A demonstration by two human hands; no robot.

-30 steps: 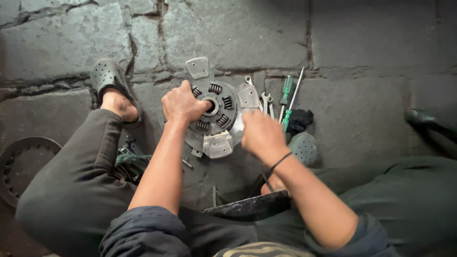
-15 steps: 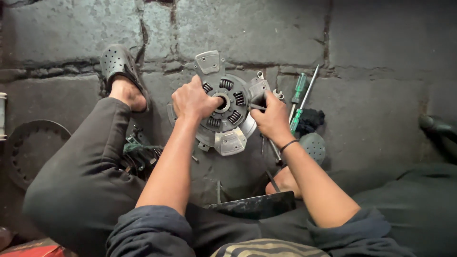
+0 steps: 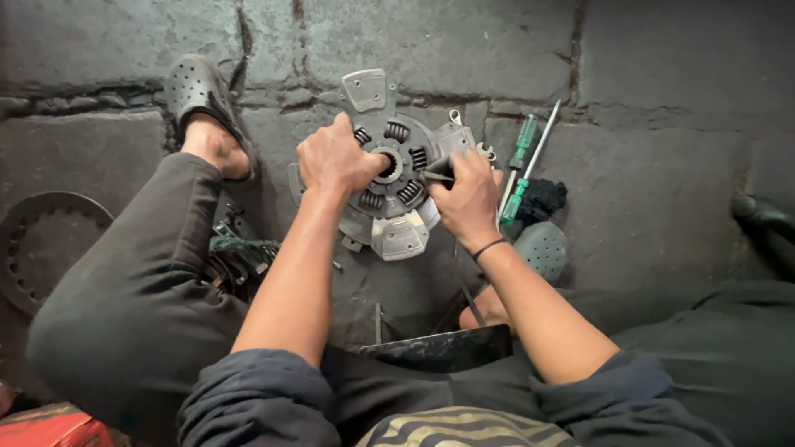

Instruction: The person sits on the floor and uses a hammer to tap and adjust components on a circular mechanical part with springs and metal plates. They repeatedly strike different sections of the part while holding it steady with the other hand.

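A round metal clutch disc with springs around its hub and flat pads on its arms lies on the stone floor between my knees. My left hand rests closed on the disc's left side, fingers by the centre hub. My right hand grips a small dark tool and presses it against the disc's right side, near a spring.
Two green-handled screwdrivers and a wrench lie right of the disc, beside a black rag. A toothed dark ring lies far left. My sandalled foot is upper left; a dark tray sits by my lap.
The view has shifted slightly so the disc sits lower in frame. Both hands stay on the disc; my right hand has edged inward toward the hub with the tool.
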